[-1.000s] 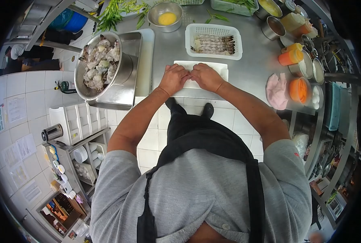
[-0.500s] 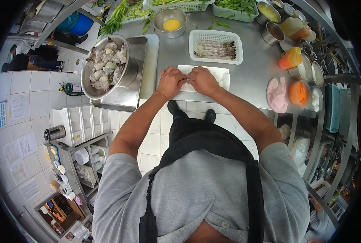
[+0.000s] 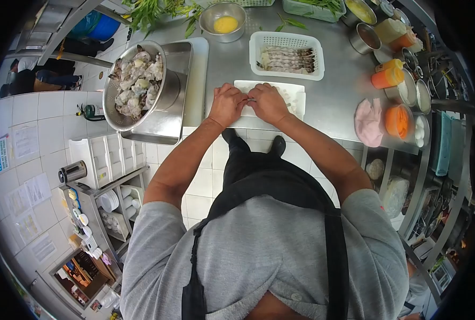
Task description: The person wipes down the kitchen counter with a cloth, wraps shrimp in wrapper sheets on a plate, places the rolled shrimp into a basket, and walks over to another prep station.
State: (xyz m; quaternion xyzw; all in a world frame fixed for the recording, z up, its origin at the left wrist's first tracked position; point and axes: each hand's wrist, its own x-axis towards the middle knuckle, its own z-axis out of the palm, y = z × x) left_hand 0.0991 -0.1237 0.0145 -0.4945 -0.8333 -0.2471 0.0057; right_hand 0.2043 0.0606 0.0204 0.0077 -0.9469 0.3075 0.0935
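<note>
Hands, two: bare left hand (image 3: 228,106) and bare right hand (image 3: 272,105), fingertips meeting and pinched on one small, slender greyish piece (image 3: 252,100), mostly covered, too small to identify. Directly beneath both, one white rectangular tray (image 3: 293,88), partly hidden by knuckles, with pale bits (image 3: 296,97) beside the right hand, too blurred to count. Beyond the right hand, one white perforated plastic basket (image 3: 319,48) with one row of pale, dark-tailed shrimp (image 3: 288,60), overlapping, hard to count. Left of the left hand, one round steel colander (image 3: 111,112), heaped with shrimp. Ahead of the left hand, one round steel bowl (image 3: 208,22) with yellow contents. Farther ahead, leafy green stems (image 3: 157,16), cut off more than half a second ago; pinch unchanged.
</note>
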